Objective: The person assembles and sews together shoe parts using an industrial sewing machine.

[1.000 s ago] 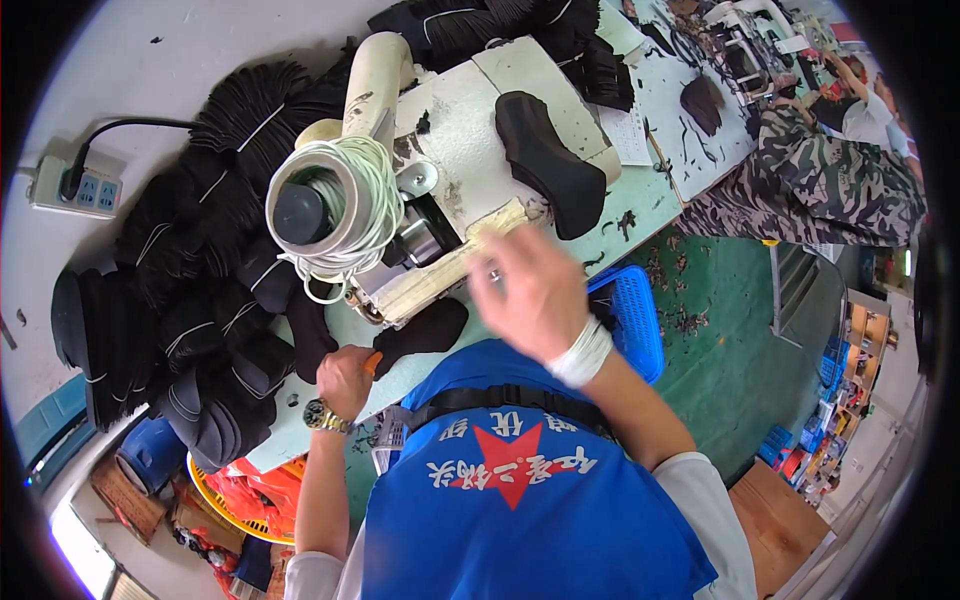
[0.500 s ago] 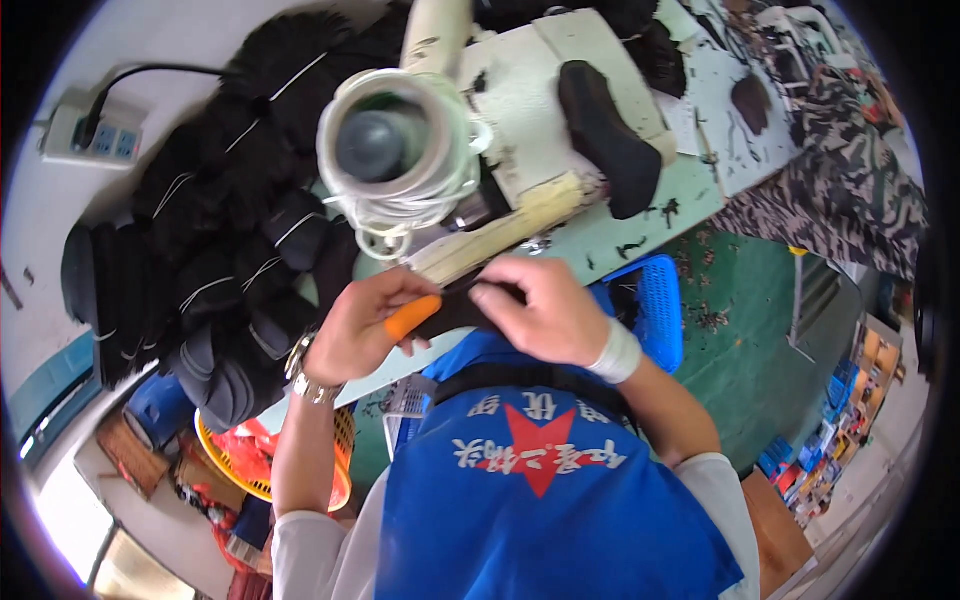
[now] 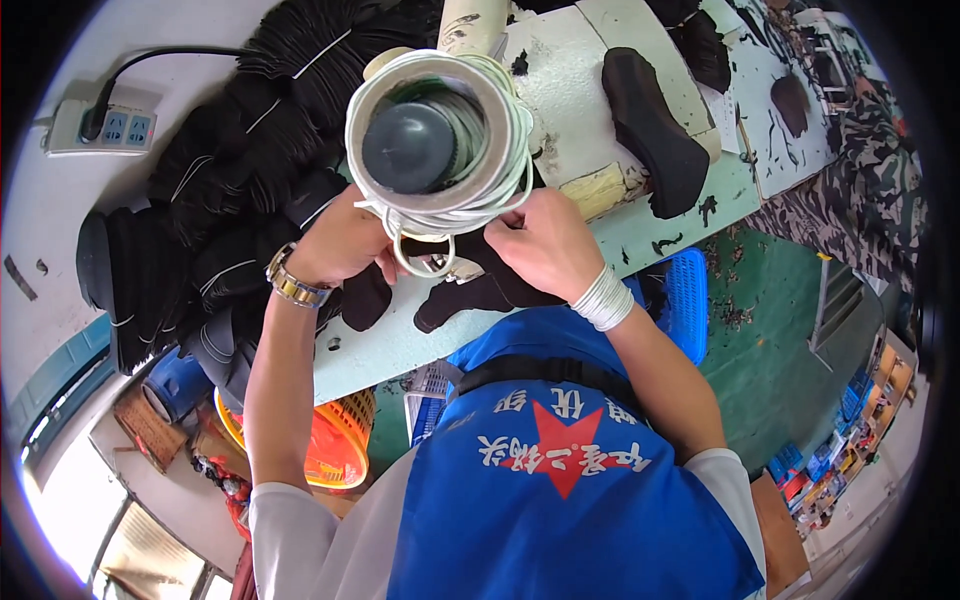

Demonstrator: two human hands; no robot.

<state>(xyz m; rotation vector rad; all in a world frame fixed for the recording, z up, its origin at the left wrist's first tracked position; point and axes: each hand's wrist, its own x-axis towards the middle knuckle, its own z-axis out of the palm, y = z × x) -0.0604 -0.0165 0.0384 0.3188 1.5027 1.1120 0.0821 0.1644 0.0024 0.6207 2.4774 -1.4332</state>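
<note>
A roll core wound with white cord (image 3: pixel 517 130) and holding a dark round knob (image 3: pixel 408 148) stands between my hands. My left hand (image 3: pixel 345 240), with a metal watch at the wrist, is at its left side, fingers curled and partly hidden behind the cord. What they hold, if anything, is out of sight. My right hand (image 3: pixel 548 240) is closed on a black fabric piece (image 3: pixel 475 298) that hangs at the table's front edge. White cord (image 3: pixel 603 298) is wrapped around that wrist. Another dark piece (image 3: pixel 365 300) lies below my left hand.
Tied bundles of black pieces (image 3: pixel 225 130) are heaped at the left. A black foot-shaped piece (image 3: pixel 655 140) lies on the pale table (image 3: pixel 560 60) to the right. A blue basket (image 3: pixel 688 300) and an orange-yellow basket (image 3: pixel 350 440) stand below. A power strip (image 3: pixel 105 128) hangs on the wall.
My hands have moved up and apart, to either side of the cord roll. The black piece, earlier between both hands, now hangs from the right one. The view has shifted slightly.
</note>
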